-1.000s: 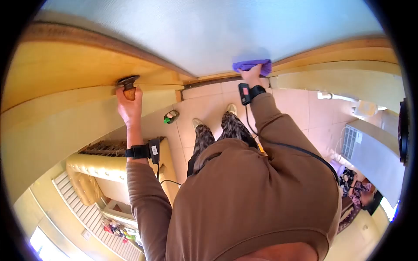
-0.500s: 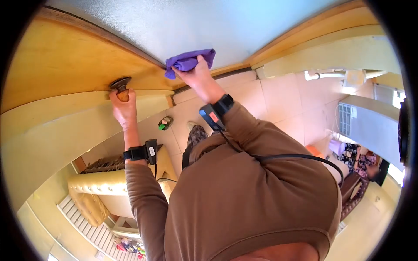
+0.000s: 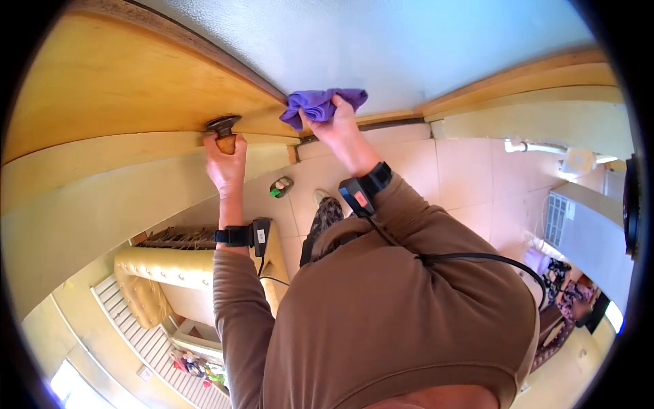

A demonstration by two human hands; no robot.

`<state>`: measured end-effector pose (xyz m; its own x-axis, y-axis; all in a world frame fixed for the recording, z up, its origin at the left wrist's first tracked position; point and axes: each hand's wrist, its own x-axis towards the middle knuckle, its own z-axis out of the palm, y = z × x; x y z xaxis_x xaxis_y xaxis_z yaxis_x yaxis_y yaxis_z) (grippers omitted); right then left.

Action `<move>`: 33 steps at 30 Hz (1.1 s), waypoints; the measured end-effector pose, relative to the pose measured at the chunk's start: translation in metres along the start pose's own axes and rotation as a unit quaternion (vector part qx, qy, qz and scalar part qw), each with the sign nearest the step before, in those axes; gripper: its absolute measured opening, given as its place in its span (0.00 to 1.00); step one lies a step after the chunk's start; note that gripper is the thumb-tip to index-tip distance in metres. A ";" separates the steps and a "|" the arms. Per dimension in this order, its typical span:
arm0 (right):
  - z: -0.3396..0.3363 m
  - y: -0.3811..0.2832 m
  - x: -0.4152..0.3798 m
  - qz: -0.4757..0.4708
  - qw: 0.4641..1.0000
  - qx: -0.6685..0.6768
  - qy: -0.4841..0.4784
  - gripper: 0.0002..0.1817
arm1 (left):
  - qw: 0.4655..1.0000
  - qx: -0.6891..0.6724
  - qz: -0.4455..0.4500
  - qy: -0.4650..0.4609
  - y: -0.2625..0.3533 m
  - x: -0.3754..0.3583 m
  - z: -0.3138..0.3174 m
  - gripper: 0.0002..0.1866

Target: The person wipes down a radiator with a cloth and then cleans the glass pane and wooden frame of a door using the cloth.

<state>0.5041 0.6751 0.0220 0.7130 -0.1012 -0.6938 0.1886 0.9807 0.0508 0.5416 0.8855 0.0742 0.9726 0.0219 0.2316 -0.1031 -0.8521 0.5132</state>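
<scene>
My left hand (image 3: pixel 225 163) is closed around a rounded, wood-coloured knob (image 3: pixel 225 144) with a dark base plate, which meets the yellow wooden surface. My right hand (image 3: pixel 335 129) grips a bunched purple cloth (image 3: pixel 320 105). The cloth lies against the lower edge of the pale blue panel (image 3: pixel 381 48), close to the corner where it meets the yellow wood (image 3: pixel 136 75). Both arms reach forward, and each wrist wears a black strap with a small box.
Tiled floor (image 3: pixel 463 170) extends below, with a small dark object with green on it (image 3: pixel 281 187) near my foot. A yellow tufted sofa (image 3: pixel 163 266) stands at left. On the right are a white appliance (image 3: pixel 593 221) and a seated person (image 3: pixel 572 293).
The whole view has shifted, so both hands and the room appear farther right. The purple cloth sits slightly lower in view. Both hands keep their holds.
</scene>
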 end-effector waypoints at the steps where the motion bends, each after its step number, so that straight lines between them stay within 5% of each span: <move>1: -0.016 0.002 0.023 0.012 1.000 0.001 0.024 0.17 | 1.000 -0.005 0.001 -0.004 0.001 -0.001 -0.001 0.25; 8: -0.095 -0.013 0.121 0.096 0.992 -0.051 0.065 0.18 | 1.000 -0.012 -0.014 -0.009 0.004 -0.001 -0.005 0.24; 11: -0.101 -0.022 0.111 0.033 0.991 -0.123 0.039 0.17 | 1.000 0.009 -0.009 -0.005 0.000 -0.001 -0.004 0.24; 12: -0.111 -0.025 0.115 -0.043 0.905 -0.412 -0.096 0.17 | 1.000 0.013 -0.008 -0.009 0.001 -0.001 -0.006 0.24; 13: -0.122 -0.028 0.120 -0.184 0.733 -0.632 -0.171 0.16 | 1.000 0.015 -0.009 -0.014 0.003 -0.001 -0.007 0.24; 14: -0.090 -0.023 0.094 -0.074 0.924 -0.369 -0.065 0.17 | 1.000 0.013 -0.008 -0.014 0.002 -0.001 -0.006 0.24; 15: -0.060 -0.021 0.068 0.045 0.996 -0.057 0.047 0.18 | 1.000 0.003 -0.001 -0.006 0.000 -0.001 -0.003 0.24; 22: 0.040 -0.042 -0.067 0.013 0.996 -0.039 -0.082 0.12 | 0.999 0.012 -0.019 -0.033 0.002 -0.001 -0.001 0.27; 28: 0.049 -0.049 -0.087 -0.054 0.993 -0.037 -0.097 0.15 | 1.000 0.011 0.005 -0.025 0.003 -0.001 0.000 0.27; 33: 0.028 -0.027 -0.036 -0.014 0.997 -0.045 -0.065 0.15 | 1.000 0.009 -0.004 -0.013 0.006 -0.004 -0.002 0.27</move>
<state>0.4920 0.6473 0.0654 0.7915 -0.1440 -0.5940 0.1522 0.9877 -0.0367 0.5370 0.8818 0.0783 0.9783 0.0147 0.2065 -0.0926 -0.8611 0.4999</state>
